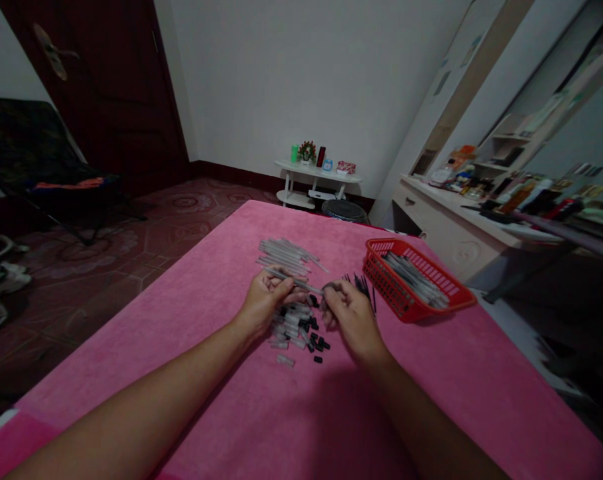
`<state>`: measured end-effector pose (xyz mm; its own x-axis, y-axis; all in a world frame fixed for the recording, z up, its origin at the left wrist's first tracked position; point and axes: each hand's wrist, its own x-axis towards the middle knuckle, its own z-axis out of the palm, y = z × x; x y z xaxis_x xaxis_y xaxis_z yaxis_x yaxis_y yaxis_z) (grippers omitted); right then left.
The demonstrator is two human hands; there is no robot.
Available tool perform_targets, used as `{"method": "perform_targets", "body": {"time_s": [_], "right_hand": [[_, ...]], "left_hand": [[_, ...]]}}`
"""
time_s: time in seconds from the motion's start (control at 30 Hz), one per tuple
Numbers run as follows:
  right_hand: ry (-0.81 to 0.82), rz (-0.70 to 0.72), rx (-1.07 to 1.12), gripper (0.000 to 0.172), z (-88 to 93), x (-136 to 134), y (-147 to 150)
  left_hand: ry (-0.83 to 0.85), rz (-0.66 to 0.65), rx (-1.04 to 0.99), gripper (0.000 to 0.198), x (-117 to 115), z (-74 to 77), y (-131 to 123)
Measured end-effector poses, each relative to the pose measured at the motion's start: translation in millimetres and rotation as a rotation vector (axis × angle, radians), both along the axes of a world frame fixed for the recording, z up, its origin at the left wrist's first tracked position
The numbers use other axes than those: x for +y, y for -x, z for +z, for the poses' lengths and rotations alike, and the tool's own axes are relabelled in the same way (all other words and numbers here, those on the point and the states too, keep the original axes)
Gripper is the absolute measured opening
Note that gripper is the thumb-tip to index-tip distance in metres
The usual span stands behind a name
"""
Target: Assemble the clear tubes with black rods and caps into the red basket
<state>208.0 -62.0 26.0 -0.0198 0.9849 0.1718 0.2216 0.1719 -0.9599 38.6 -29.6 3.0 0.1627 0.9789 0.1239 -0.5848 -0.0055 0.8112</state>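
Note:
My left hand (pixel 264 300) is closed around a thin, clear-grey pen barrel (pixel 308 287), which points to the right. At the barrel's right end, the fingers of my right hand (pixel 351 317) are pinched together; the small part between them, if any, is hidden. Below my hands lies a loose pile of clear pen caps (pixel 292 323) mixed with small black pieces (pixel 320 343). Just beyond my left hand, several clear barrels (pixel 284 253) lie side by side. Thin black sticks (pixel 362 285), perhaps refills, show behind my right hand.
A red plastic basket (pixel 406 310) filled with slim greyish pens (pixel 416 280) stands at the right on the pink cloth (pixel 191 320). Farther right is a dresser (pixel 448 220) crowded with bottles. A small white shelf (pixel 314 171) stands by the wall, and a folding chair (pixel 36 160) is at left.

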Motion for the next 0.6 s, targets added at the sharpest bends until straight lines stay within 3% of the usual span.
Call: {"method": "perform_targets", "body": {"time_s": [0.13,0.3,0.5,0.6], "right_hand": [[-0.073,-0.044,-0.065,0.024,1.3,-1.9,-0.1],[0.002,-0.005,-0.175,0.046,-3.1,-2.1,-4.6],[-0.04,0.001,-0.098,0.028,-0.7,-0.8,-3.7],[0.002,0.025,-0.115,0.042,-0.9,-2.0,-2.6]], "left_hand": [[0.002,0.016,0.007,0.04,-0.4,-1.1,-0.3],[-0.005,-0.007,0.015,0.042,-1.4,-0.1,-1.5],[-0.012,0.012,-0.011,0.04,1.1,-1.3,-0.6],[-0.027,-0.018,-0.001,0.039,0.9,-2.5,-1.1]]}}
